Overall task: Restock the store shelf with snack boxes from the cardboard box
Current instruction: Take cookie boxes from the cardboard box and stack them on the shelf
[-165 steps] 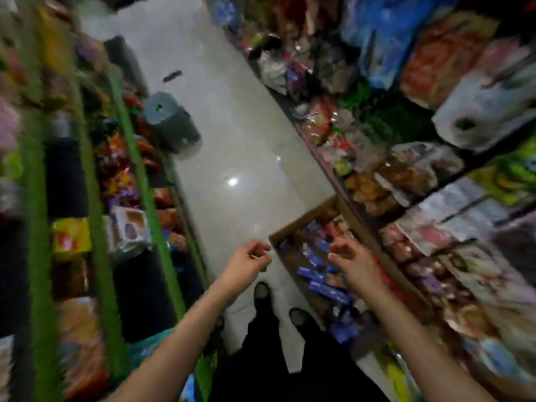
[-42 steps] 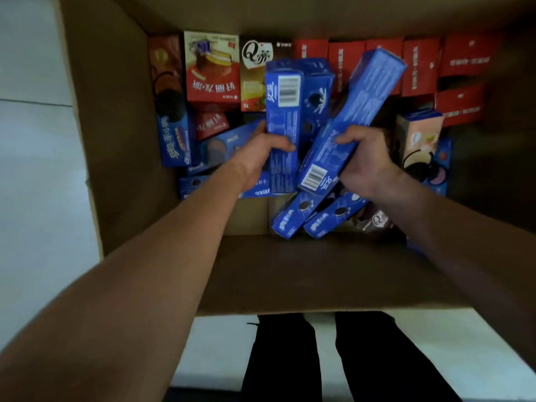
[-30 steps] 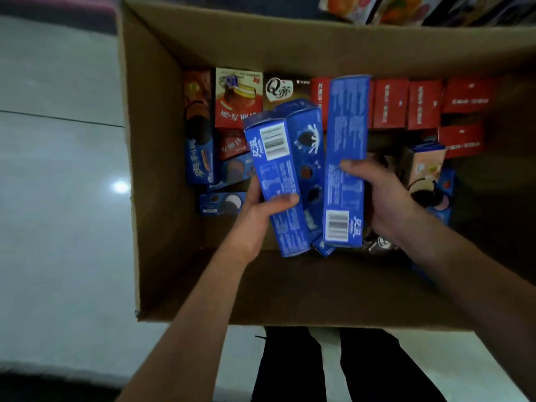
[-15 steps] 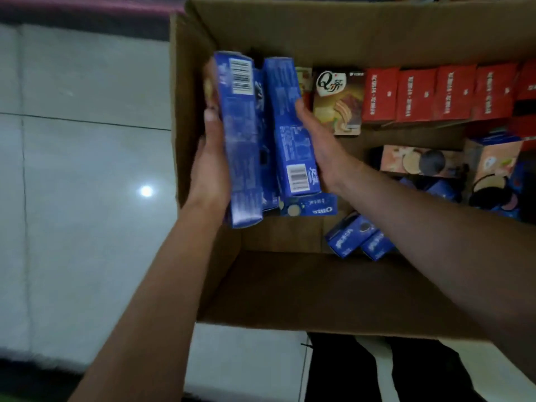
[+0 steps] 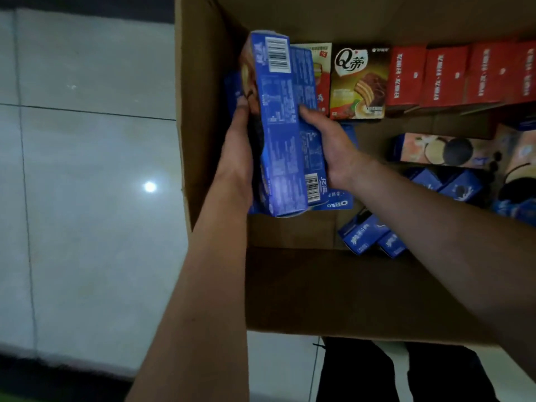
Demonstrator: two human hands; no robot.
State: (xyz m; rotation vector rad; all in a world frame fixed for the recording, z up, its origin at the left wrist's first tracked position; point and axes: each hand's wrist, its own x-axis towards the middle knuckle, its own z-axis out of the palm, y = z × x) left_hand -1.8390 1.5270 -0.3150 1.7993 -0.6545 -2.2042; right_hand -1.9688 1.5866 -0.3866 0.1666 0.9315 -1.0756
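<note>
Head view: your left hand [image 5: 236, 158] and right hand [image 5: 333, 146] clamp long blue Oreo boxes [image 5: 285, 126] between them, over the cardboard box [image 5: 200, 111]. Each grip is curled round the stack's outer face. Light, stiff, slick card, crumbly contents I'd judge; press mid-length.

One head-worn view only, looking steeply down and close into the open cardboard box [image 5: 214, 158], both forearms reaching in from the near edge, tiled floor [image 5: 87, 198] filling the left.
</note>
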